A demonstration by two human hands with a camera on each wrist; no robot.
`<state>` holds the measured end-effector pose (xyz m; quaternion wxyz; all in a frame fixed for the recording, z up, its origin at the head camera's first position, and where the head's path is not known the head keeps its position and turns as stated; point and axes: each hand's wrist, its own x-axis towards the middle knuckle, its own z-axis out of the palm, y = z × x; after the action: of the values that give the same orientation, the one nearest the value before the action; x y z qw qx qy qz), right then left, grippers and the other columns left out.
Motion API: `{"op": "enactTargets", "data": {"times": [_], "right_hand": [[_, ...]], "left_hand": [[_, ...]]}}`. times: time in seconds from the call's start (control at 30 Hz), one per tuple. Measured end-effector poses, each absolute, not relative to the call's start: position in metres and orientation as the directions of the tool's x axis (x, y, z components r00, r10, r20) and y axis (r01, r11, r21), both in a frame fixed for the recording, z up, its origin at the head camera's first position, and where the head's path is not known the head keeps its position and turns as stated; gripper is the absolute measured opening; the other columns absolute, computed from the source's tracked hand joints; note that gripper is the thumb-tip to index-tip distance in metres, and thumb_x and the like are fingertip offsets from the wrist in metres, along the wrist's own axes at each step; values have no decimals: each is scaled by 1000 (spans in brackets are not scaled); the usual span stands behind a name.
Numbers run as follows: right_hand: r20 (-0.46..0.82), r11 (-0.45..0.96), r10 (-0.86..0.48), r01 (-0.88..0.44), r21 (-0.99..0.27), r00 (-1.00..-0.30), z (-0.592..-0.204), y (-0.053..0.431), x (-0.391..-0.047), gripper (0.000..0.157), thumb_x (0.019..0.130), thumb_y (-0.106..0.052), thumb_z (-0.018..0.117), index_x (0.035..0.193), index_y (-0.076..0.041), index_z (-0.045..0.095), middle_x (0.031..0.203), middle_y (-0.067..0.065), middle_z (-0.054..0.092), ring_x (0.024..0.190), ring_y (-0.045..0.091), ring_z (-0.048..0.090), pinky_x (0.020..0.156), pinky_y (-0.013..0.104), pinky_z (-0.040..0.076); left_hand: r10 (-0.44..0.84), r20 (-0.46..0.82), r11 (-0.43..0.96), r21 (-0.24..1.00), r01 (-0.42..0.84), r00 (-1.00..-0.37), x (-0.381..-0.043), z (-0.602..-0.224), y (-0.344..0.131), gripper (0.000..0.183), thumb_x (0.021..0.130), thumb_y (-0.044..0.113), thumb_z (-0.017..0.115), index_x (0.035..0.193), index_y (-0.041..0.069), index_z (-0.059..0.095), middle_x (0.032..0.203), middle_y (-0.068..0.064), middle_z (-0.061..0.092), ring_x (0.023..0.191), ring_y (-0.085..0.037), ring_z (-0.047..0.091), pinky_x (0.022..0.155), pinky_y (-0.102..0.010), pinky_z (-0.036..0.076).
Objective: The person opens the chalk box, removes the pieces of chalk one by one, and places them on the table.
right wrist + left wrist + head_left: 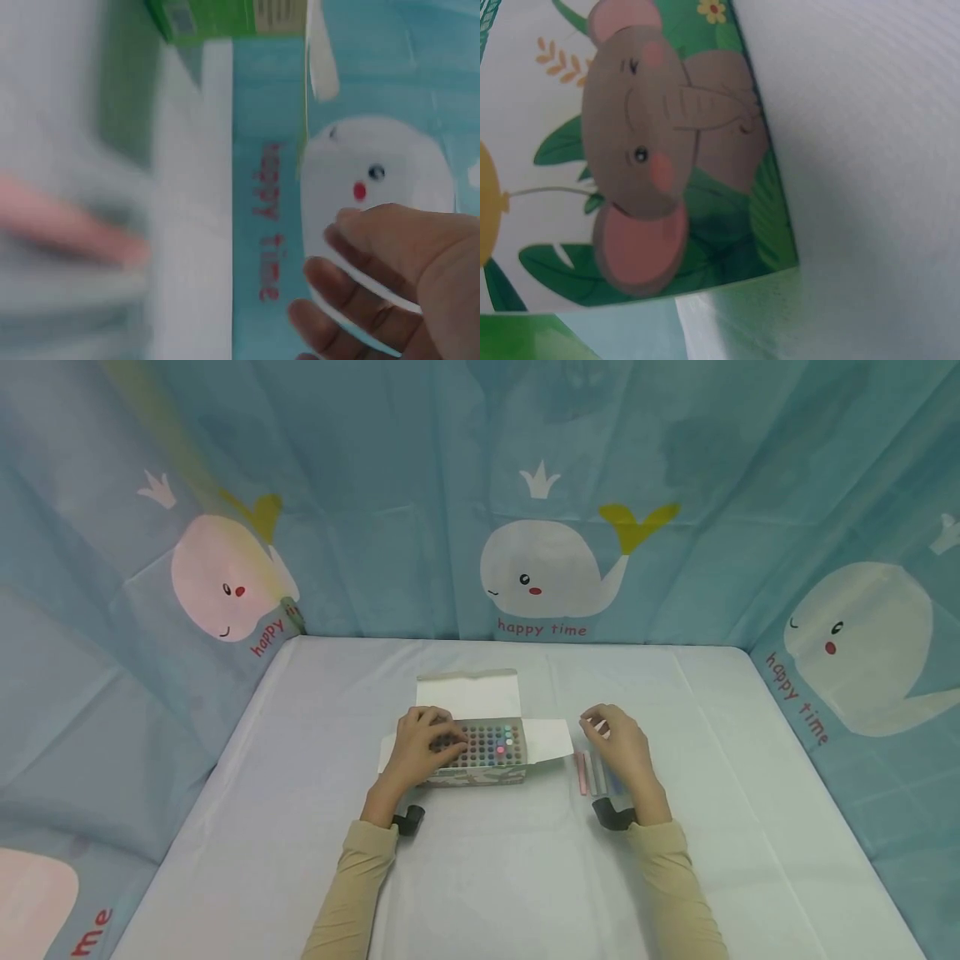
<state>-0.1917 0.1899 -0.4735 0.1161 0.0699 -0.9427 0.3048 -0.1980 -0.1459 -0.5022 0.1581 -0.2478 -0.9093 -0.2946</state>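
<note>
A cardboard box (487,775) lies on the table, its top flaps folded out, showing rows of round holes. Several coloured ends, pink, blue and white, fill holes toward the right. My left hand (424,745) rests over the box's left part with fingers spread, hiding some holes. The left wrist view shows the box's printed side with an elephant (641,120). Right of the box, my right hand (621,745) is raised with its fingers loosely bent and nothing visible between them. Beneath it lie several slim pen-like sticks, including a pink one (581,773); in the right wrist view a pink stick (67,225) is blurred.
A white cloth covers the table (517,877). Blue curtains with whale prints (540,568) stand along the back and both sides. The box's white flaps reach back (468,695) and right (546,739), the right one ending near the loose sticks.
</note>
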Motion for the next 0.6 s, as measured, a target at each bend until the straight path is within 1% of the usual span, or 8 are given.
{"op": "enactTargets", "data": {"times": [0.13, 0.23, 0.4, 0.6], "right_hand": [[295, 808, -102, -252, -533, -950, -473, 172, -191, 19, 90, -24, 62, 102, -10, 64, 97, 6, 63, 86, 23, 59, 69, 38, 52], [327, 800, -142, -303, -517, -934, -473, 160, -192, 17, 88, -23, 64, 100, -11, 65, 98, 4, 63, 87, 21, 58, 71, 37, 52], [409, 749, -222, -423, -510, -885, -473, 144, -193, 13, 85, -19, 68, 95, -11, 67, 96, 3, 61, 87, 21, 56, 73, 35, 50], [492, 691, -311, -549, -471, -814, -472, 125, -192, 9, 82, -15, 72, 89, -12, 67, 95, 3, 57, 88, 21, 53, 74, 34, 48]], "left_hand": [[360, 425, 711, 451, 539, -830, -198, -503, -146, 6, 82, 35, 71, 85, 30, 70, 109, 1, 54, 104, -24, 41, 97, -51, 30], [361, 423, 709, 454, 539, -831, -198, -503, -146, 6, 82, 35, 71, 86, 30, 70, 109, 1, 54, 104, -23, 41, 97, -51, 30], [359, 432, 706, 454, 543, -827, -197, -503, -146, 5, 82, 34, 71, 85, 30, 70, 109, 1, 54, 104, -24, 41, 96, -51, 30], [357, 455, 702, 445, 556, -816, -198, -503, -145, 6, 80, 32, 73, 84, 30, 70, 108, 1, 55, 104, -24, 41, 96, -52, 30]]}}
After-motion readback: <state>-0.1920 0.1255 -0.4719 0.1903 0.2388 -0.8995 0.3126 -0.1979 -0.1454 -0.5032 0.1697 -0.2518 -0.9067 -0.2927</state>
